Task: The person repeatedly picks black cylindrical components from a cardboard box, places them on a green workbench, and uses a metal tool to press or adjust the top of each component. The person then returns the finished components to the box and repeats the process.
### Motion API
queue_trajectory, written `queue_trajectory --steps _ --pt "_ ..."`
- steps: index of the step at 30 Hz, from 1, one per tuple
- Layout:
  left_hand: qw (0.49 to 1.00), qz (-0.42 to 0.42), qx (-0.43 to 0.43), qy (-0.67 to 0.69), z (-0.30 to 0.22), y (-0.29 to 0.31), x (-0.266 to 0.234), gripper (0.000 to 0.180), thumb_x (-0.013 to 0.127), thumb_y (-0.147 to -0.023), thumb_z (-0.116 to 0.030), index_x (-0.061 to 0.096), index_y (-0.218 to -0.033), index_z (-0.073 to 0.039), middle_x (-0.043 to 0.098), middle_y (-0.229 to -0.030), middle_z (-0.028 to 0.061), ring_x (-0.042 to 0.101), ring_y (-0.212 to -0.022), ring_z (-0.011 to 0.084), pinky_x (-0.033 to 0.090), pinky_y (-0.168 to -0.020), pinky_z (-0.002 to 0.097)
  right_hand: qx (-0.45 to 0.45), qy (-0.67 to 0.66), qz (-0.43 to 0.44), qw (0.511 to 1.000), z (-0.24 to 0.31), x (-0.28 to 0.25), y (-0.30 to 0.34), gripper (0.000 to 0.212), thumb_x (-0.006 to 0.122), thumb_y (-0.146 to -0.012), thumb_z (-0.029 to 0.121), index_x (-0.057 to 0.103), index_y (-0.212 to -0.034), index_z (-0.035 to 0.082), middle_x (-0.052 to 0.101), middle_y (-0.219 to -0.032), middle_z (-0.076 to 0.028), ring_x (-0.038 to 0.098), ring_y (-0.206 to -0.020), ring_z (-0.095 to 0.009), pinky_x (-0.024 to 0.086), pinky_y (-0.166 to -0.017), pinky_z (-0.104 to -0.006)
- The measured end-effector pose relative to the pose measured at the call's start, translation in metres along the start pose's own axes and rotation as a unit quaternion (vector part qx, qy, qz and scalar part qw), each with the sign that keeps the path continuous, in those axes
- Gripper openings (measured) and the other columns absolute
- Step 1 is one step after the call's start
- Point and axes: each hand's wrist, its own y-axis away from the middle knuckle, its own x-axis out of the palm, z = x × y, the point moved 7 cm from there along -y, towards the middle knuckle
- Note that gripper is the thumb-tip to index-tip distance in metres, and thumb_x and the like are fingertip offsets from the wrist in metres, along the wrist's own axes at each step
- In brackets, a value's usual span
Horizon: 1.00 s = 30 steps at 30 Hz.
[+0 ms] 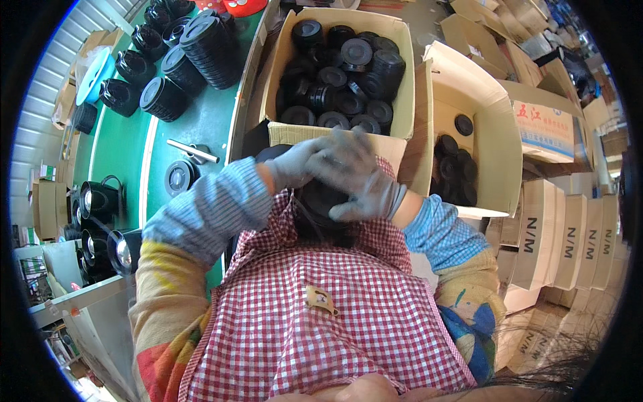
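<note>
Green workbench at your left, cartons ahead: both gloved hands, left hand (301, 163) and right hand (365, 191), clasp a black round part (320, 201) (rigid plastic, probably light) against your apron; grip its rim.

Counted two open cardboard boxes of black round parts: a full one (338, 74) and a mostly empty one (469, 127). Two gloved hands, left (301, 161) and right (368, 191). One metal rod (193, 151) on the green desk (120, 151).

A green table with black round parts on it.
The green table (194, 124) holds stacks of black round lids (201, 43), a silver metal rod (192, 151), one flat black disc (179, 177) and shiny black pots (99, 199).
</note>
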Motion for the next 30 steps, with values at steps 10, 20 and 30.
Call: queue_trajectory --steps 10,20,30 --pt "0.945 0.126 0.083 -0.289 -0.009 -0.033 -0.014 0.042 0.065 -0.097 -0.021 0.058 -0.135 -0.004 0.061 -0.136 0.0146 0.058 -0.129 0.0293 0.047 -0.110 0.0441 -0.019 -0.012 0.182 0.983 -0.010 0.009 -0.014 0.082 0.078 -0.072 0.056 0.060 -0.140 0.014 0.040 -0.156 -0.015 0.027 -0.150 -0.036 0.013 -0.122 -0.0615" --pt "0.876 0.144 0.029 -0.459 -0.011 -0.047 -0.012 0.040 0.061 -0.099 -0.035 0.061 -0.133 -0.014 0.064 -0.129 0.0106 0.066 -0.110 0.0317 0.054 -0.095 0.0406 -0.088 0.000 0.044 0.995 -0.020 -0.013 -0.007 0.078 0.074 -0.074 0.060 0.061 -0.139 0.018 0.043 -0.153 -0.015 0.032 -0.146 -0.037 0.016 -0.119 -0.0630" --pt "0.815 0.188 -0.004 -0.548 -0.004 -0.076 0.018 0.033 0.066 -0.096 -0.038 0.066 -0.104 -0.006 0.067 -0.115 0.0090 0.070 -0.084 0.0240 0.056 -0.077 0.0403 -0.033 -0.070 0.044 0.996 0.040 0.032 -0.050 0.068 0.064 -0.084 0.059 0.058 -0.142 0.023 0.037 -0.160 -0.012 0.026 -0.150 -0.040 0.016 -0.119 -0.0654"
